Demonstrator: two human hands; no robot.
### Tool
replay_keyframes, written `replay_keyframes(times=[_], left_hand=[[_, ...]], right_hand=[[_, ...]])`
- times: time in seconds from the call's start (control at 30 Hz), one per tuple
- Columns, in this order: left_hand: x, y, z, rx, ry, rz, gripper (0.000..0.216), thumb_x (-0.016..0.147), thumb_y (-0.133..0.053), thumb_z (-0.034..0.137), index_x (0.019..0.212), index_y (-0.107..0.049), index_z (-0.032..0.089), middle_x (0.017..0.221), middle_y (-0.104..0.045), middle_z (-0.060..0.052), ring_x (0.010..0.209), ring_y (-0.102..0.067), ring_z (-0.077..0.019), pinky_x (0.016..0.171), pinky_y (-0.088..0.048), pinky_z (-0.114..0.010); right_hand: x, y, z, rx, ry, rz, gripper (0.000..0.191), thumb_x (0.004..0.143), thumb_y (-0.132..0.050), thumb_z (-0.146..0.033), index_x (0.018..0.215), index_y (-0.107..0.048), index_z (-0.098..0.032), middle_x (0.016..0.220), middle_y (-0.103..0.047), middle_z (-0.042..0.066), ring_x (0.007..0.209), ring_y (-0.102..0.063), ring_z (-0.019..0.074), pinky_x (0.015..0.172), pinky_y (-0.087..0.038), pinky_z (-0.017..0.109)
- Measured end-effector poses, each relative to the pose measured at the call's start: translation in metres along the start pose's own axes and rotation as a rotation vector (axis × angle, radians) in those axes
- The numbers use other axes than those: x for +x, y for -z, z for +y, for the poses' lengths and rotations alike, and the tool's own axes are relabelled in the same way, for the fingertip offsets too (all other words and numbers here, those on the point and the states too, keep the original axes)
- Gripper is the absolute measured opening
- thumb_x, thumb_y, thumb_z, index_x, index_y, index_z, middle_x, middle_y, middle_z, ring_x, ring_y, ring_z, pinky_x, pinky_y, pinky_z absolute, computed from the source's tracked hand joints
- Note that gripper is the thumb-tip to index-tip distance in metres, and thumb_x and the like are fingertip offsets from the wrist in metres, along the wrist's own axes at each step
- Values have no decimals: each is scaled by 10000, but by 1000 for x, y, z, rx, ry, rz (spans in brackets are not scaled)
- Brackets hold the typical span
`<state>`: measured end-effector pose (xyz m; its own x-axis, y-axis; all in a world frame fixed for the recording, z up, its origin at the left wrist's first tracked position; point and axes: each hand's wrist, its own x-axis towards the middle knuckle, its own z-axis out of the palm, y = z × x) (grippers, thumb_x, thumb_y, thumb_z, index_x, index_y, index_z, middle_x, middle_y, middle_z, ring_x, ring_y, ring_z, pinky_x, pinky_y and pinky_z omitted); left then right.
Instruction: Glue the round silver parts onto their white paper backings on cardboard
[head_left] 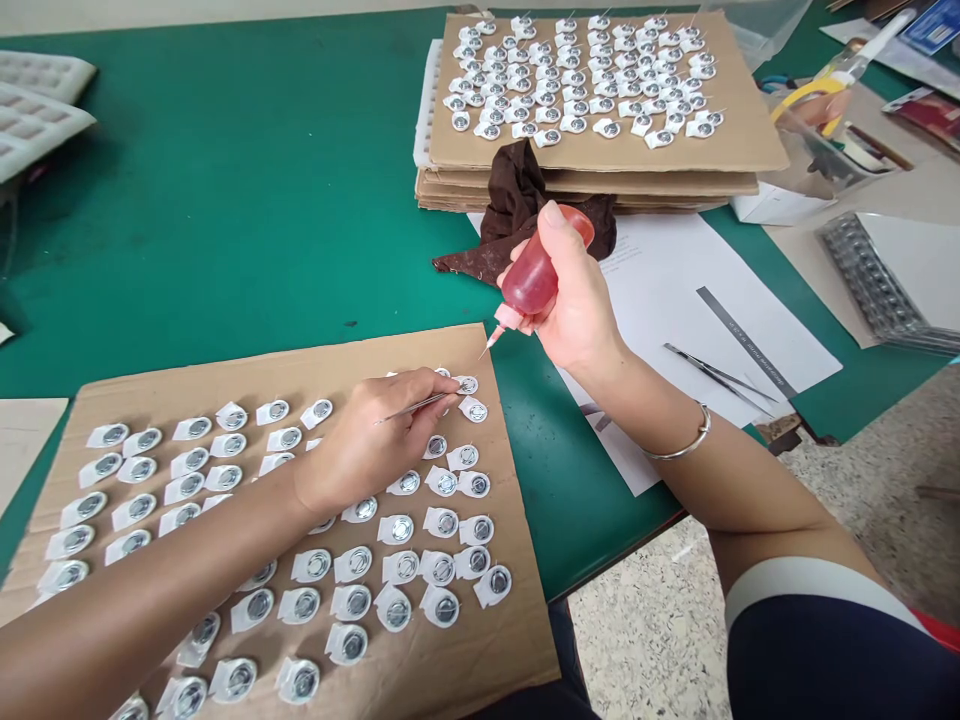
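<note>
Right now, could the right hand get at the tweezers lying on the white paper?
Probably not without freeing itself first: the right hand is wrapped around the red bottle. Otherwise the way looks free; the tweezers lie uncovered on the white paper, beside the right forearm.

Squeeze bottle (531, 278) translucent red, nozzle collar (508, 317) pink, discs (498, 579) silver-grey on white tabs (301, 569), cardboard sheet (517, 620) tan, tabletop (247, 200) green, cloth (517, 190) dark brown, sleeve (825, 660) navy with white band (810, 583), floor (637, 640) pale and dark-speckled

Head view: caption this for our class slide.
Left hand holds a slim metal tool among round pieces on cardboard; right hand holds a tipped red bottle.
</note>
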<state>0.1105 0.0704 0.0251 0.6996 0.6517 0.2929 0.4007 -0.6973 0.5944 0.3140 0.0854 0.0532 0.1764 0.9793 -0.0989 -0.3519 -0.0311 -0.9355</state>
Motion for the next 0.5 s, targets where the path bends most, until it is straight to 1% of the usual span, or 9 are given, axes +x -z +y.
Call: replay_keyframes(times=[0.17, 0.33, 0.5], left_hand=[[0, -1, -1, 19, 6, -15, 118, 889, -496, 232, 972, -575, 261, 915, -691, -11, 755, -655, -167, 630, -533, -306], [0, 1, -1, 26, -27, -36, 134, 888, -484, 194, 983, -560, 249, 934, -684, -22, 785, -652, -174, 630, -524, -310], [1, -1, -1, 22, -92, -76, 169, 882, -449, 143, 981, -546, 240, 903, -675, -41, 749, -650, -176, 626, -507, -317]], right_hand=[[-1, 0, 0, -23, 0, -11, 583, 652, -452, -816, 623, -421, -234, 525, -410, -4, 422, -414, 125, 368, -267, 288], [-1, 0, 2, -47, -7, -2, 576, 658, -435, -820, 658, -450, -244, 526, -428, -1, 424, -416, 136, 382, -291, 300], [0, 2, 4, -6, 43, -37, 518, 712, -493, -743, 629, -437, -235, 507, -409, -11, 409, -434, 132, 364, -261, 282]])
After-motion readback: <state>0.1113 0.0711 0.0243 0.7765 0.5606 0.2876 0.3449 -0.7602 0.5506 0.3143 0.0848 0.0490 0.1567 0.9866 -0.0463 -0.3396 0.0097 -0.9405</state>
